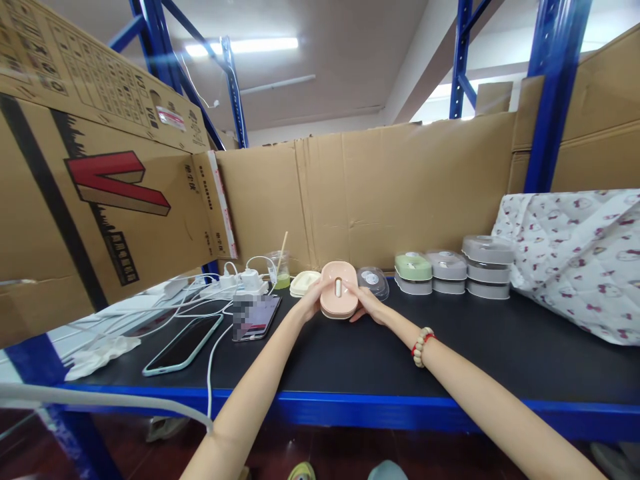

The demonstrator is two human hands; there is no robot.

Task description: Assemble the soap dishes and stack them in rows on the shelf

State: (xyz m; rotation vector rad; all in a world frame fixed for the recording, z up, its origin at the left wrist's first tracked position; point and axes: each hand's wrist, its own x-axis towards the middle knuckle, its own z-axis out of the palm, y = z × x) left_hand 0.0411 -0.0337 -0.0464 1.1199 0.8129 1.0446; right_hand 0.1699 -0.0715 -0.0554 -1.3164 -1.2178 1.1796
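Observation:
Both of my hands are on a pink rounded plastic box, which has a dished top with a pale oblong piece in its centre. My left hand is closed on its left side. Against the right side, my right hand grips it with the thumb near the top and the fingers lower down. To the left of the box lies a cream-coloured stack of similar shape, partly behind my left hand. A clear dark lid with a white label rests behind my right hand.
Stacked grey boxes, a green-topped box and a lilac-topped box stand at the right beside a patterned cloth. Leftward are two phones, white chargers with cables and a cup of green liquid. Cardboard walls the back.

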